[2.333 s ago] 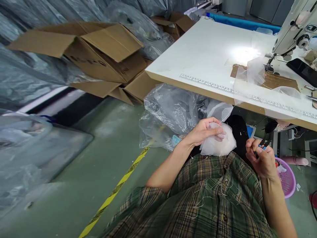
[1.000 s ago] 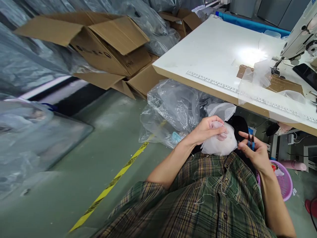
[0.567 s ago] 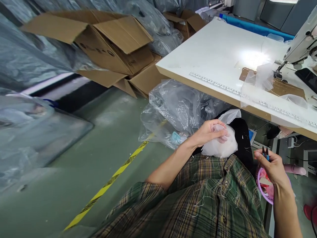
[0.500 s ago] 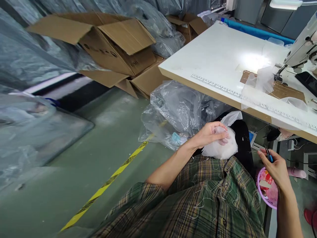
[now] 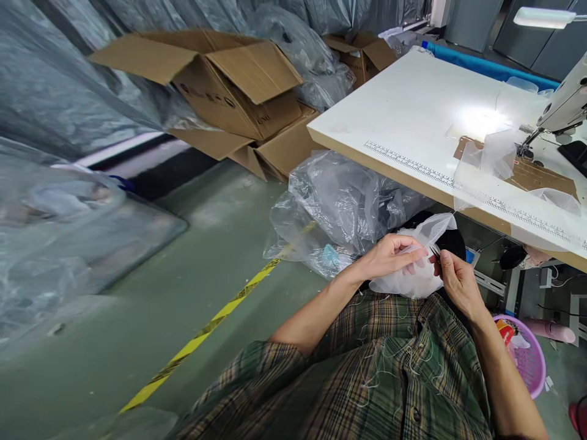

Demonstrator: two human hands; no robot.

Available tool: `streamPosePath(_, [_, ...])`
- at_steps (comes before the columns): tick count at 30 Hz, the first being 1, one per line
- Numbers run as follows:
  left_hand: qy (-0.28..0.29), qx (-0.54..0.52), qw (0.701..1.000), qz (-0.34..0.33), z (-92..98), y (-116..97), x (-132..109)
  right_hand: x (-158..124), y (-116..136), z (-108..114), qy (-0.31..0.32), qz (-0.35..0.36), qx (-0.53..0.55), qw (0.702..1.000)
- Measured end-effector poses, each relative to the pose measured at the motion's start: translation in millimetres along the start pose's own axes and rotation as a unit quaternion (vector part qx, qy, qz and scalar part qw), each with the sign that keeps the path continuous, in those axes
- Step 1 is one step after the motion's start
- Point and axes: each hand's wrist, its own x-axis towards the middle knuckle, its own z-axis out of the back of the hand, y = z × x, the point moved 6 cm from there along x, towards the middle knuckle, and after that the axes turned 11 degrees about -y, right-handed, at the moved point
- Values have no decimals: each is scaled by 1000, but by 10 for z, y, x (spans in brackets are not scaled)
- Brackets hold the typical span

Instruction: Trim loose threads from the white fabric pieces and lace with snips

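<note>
Short caps word, approx. "UNO" w/ letters unclear, marks the R face of an open cardboard box [image 5: 241, 113]; the box's L face bears a row of dark symbols, too blurred to ID. A ruler scale [image 5: 408, 162] runs along the front edge of the white surface [image 5: 394, 104], w/ tick marks clear but nos. too sm. to read. Yellow floor tape [image 5: 202, 336] carries blk. markings, illegible.

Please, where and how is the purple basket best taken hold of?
Probably take the purple basket by the right side of its rim, coming from above and the right, with the grip over the edge. There the rim curves round uncovered, while the right forearm hides its near left side.
</note>
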Motion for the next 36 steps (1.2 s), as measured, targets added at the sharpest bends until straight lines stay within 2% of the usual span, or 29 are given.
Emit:
streamPosePath(8, [-3, -7, 1000, 5, 16, 6, 1, 84, 107, -104, 25, 41, 13, 999])
streamPosePath(13, [-10, -41, 999, 18, 33, 33, 15, 96, 41, -118, -13, 20, 19, 1000])
streamPosePath(19, [-3, -73, 997, 18, 0, 11, 27, 24, 54, -150, 10, 27, 11, 1000])
streamPosePath(23, [-2, -61, 998, 28, -19, 20, 24, 28, 47, -172, -10, 23, -7, 1000])
streamPosePath(27, [-2, -54, 997, 58, -74, 123, -37, -113, -20, -178, 4, -16, 63, 998])
streamPosePath(29, [20, -49, 995, 80, -125, 199, -110, -250, -70, -176, 41, -42, 100, 993])
streamPosePath(32, [112, -5, 987, 112, -214, 297, -237, -446, -171, -141, 96, -80, 129, 984])
streamPosePath(34, [164, 64, 979, 107, -213, 330, -260, -499, -258, -80, 98, -97, 134, 981])
streamPosePath(36, [153, 133, 977, 61, -137, 307, -167, -469, -367, -3, 61, -112, 125, 984])
